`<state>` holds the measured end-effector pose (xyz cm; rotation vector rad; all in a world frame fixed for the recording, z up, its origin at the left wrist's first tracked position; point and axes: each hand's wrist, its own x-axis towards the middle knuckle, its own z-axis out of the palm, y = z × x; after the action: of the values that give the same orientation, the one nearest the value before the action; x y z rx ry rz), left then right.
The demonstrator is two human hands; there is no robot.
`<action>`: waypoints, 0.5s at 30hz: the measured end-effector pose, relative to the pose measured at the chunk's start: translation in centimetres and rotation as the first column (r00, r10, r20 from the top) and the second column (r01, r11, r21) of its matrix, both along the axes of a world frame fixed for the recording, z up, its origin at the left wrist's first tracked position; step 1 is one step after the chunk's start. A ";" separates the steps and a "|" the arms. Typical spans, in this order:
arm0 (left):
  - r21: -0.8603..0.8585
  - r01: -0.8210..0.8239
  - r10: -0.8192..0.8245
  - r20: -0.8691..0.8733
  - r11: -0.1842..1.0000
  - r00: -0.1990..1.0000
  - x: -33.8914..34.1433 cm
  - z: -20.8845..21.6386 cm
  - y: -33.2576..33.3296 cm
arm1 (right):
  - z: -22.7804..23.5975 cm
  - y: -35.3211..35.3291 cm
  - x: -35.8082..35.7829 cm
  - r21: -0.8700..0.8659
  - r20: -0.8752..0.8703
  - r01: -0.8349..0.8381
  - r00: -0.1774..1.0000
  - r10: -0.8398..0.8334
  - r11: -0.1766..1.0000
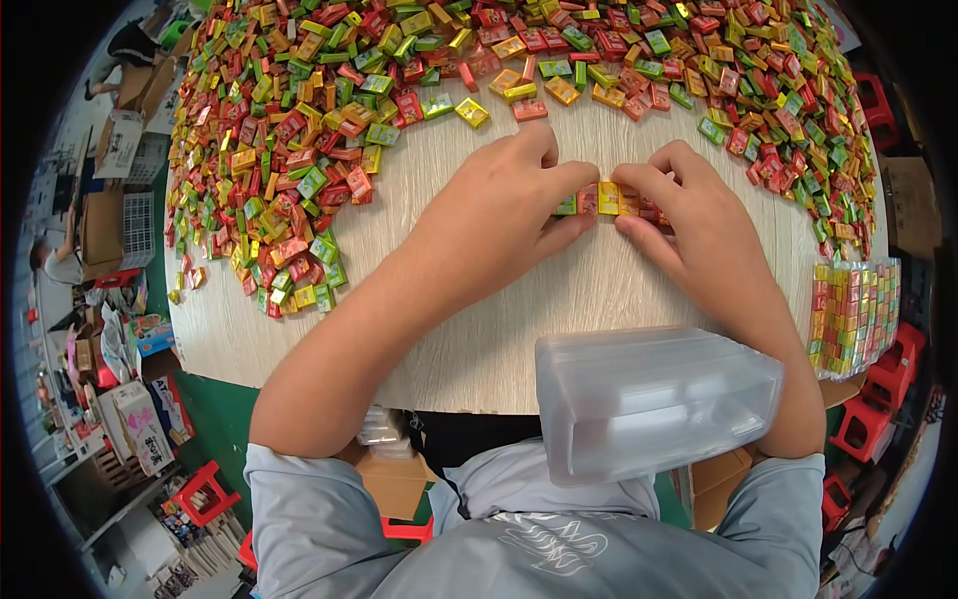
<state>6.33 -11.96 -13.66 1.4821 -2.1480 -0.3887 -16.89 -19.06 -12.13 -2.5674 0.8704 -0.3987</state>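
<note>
Between my hands, on the pale wooden table [469,339], lies a short row of small wrapped candies [608,198] in green, red, yellow and orange. My left hand [524,195] pinches the left end with thumb and forefinger. The right end is gripped by my right hand [694,215], its fingers curled and covering some of the pieces. A large heap of the same block-shaped candies [329,110] curves around the far side of the table. Close to my body, a stack of clear plastic trays [654,399] stands at the table's near edge, beside my right forearm.
At the right edge stand filled clear packs of candies [856,314]. Red stools [866,424] are on the right, another red stool [207,494] on the left. A cardboard box [394,481] sits below the near edge. Cartons [103,235] and a person [62,262] appear far left.
</note>
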 end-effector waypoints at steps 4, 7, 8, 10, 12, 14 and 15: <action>-0.028 -0.019 0.020 0.038 0.999 0.999 -0.3 -0.1 0.0 | -0.1 -0.1 0.1 -0.031 0.008 -0.003 1.000 0.003 1.000; -0.068 -0.017 0.021 0.062 0.998 0.998 -0.3 -0.2 0.0 | -0.1 -0.1 0.1 -0.012 0.006 -0.015 1.000 0.015 1.000; -0.087 -0.014 0.019 0.063 0.996 0.998 -0.3 -0.3 0.0 | -0.1 -0.1 0.2 -0.012 0.008 -0.017 1.000 0.017 1.000; -0.081 -0.016 0.022 0.065 0.997 0.998 -0.4 -0.2 0.0 | 0.0 -0.1 0.1 0.002 0.014 -0.015 1.000 0.015 1.000; -0.073 -0.017 0.022 0.070 0.997 0.997 -0.5 -0.2 0.0 | -0.2 -0.1 0.0 -0.009 0.023 -0.015 1.000 0.015 1.000; -0.105 -0.018 0.025 0.064 0.994 0.998 -0.7 -0.1 0.0 | -0.1 0.0 -0.1 -0.019 0.034 -0.014 0.999 0.014 1.000; -0.105 -0.016 0.024 0.069 0.994 0.997 -0.6 -0.1 0.0 | 0.1 0.0 -0.2 0.015 0.029 -0.034 0.999 0.034 0.999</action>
<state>5.74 -11.94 -13.81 1.4777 -2.1708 -0.2173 -17.05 -19.01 -11.99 -2.5521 0.8156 -0.4159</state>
